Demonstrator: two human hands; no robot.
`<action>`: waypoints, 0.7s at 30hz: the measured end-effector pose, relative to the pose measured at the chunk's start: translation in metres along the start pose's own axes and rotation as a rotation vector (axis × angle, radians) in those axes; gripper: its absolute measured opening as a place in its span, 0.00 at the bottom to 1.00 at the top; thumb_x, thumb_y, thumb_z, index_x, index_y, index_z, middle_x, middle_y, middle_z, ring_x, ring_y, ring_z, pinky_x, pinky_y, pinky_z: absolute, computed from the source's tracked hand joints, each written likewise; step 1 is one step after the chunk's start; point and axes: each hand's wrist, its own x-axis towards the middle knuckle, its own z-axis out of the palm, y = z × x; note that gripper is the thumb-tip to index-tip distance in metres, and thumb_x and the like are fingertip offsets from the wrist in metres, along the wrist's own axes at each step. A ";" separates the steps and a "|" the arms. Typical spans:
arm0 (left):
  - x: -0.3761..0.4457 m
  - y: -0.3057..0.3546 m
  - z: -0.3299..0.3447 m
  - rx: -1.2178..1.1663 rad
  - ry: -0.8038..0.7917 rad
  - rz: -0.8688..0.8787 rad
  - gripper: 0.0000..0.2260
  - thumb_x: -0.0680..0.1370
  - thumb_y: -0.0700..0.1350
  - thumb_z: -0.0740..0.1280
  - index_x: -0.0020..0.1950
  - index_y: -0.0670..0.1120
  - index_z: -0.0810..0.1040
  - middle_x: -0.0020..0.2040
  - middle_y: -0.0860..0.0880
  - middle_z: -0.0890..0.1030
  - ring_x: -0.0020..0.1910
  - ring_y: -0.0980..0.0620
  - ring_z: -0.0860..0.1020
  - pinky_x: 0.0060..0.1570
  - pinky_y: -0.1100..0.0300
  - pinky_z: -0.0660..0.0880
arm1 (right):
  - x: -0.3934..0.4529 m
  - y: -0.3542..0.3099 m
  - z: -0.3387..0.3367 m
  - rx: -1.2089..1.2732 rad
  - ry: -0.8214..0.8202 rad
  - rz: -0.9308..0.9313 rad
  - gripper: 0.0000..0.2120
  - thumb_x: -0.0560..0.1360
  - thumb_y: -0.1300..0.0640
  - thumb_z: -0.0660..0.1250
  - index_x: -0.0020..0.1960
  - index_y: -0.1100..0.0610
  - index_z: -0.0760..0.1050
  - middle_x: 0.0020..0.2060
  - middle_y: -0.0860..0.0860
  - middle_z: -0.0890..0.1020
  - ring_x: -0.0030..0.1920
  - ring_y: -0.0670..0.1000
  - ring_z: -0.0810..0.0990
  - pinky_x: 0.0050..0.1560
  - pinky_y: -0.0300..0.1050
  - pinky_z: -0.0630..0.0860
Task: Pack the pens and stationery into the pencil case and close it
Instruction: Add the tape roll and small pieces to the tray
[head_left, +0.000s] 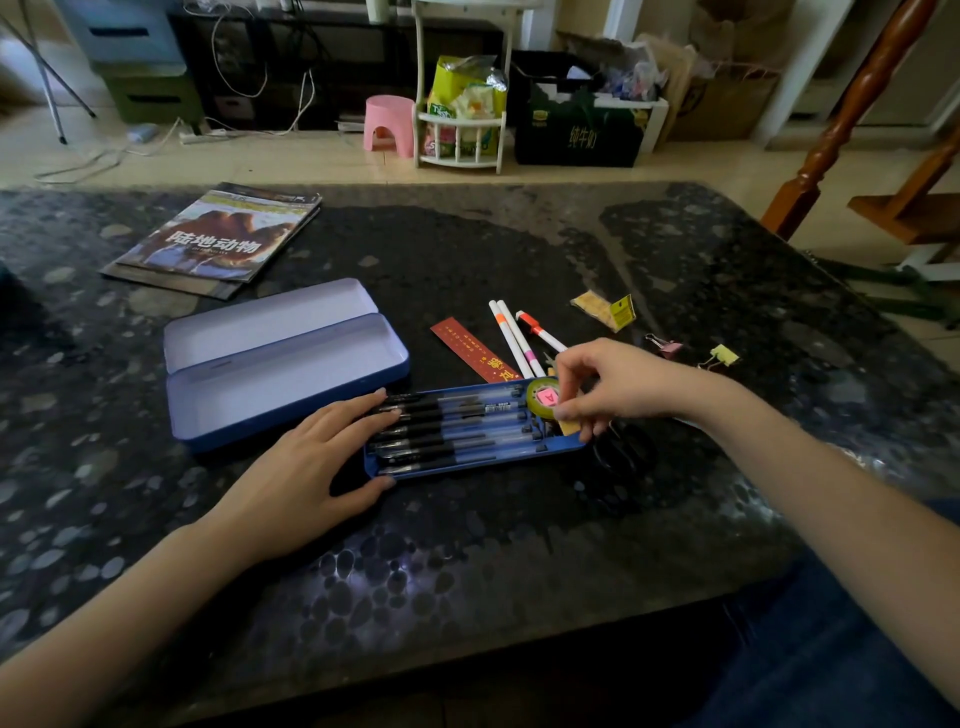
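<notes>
My left hand (317, 457) is flat on the table (467, 571), fingers spread, steadying the blue tray (563, 446) of black pens (457, 431). Right hand (613, 387) pinches a small tan piece (570, 427) at the tray's right end — beside the tape roll (543, 397). Open pencil case (280, 364) sits empty to the left; ruler (472, 349) and white markers (514, 338) lie just behind.

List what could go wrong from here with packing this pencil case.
1. The tape roll sits on the pen ends in the blue tray; stacked that high, it may stop the case closing.
2. The tray already looks full of black pens, so the white markers and red ruler may not fit.
3. The right hand reaches across loose items; the binder clips could get knocked away.
</notes>
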 end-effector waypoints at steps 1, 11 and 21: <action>0.000 0.000 0.000 0.001 0.002 0.003 0.33 0.70 0.68 0.52 0.73 0.58 0.61 0.72 0.65 0.55 0.68 0.67 0.54 0.67 0.65 0.54 | 0.001 0.000 0.001 -0.017 0.000 0.000 0.06 0.73 0.61 0.71 0.44 0.59 0.73 0.41 0.54 0.84 0.38 0.51 0.86 0.33 0.38 0.79; 0.000 0.000 -0.001 0.001 0.000 0.006 0.33 0.70 0.68 0.52 0.73 0.58 0.61 0.71 0.65 0.55 0.68 0.66 0.55 0.68 0.65 0.54 | 0.004 0.000 0.008 -0.307 0.032 0.044 0.07 0.70 0.54 0.74 0.40 0.52 0.75 0.42 0.45 0.76 0.43 0.43 0.75 0.40 0.38 0.71; 0.001 -0.002 0.000 -0.001 0.002 0.008 0.32 0.70 0.68 0.53 0.73 0.58 0.61 0.71 0.65 0.56 0.68 0.66 0.56 0.68 0.63 0.57 | 0.004 -0.001 0.008 -0.269 0.025 0.093 0.07 0.73 0.57 0.72 0.42 0.53 0.73 0.41 0.48 0.76 0.37 0.46 0.79 0.32 0.36 0.74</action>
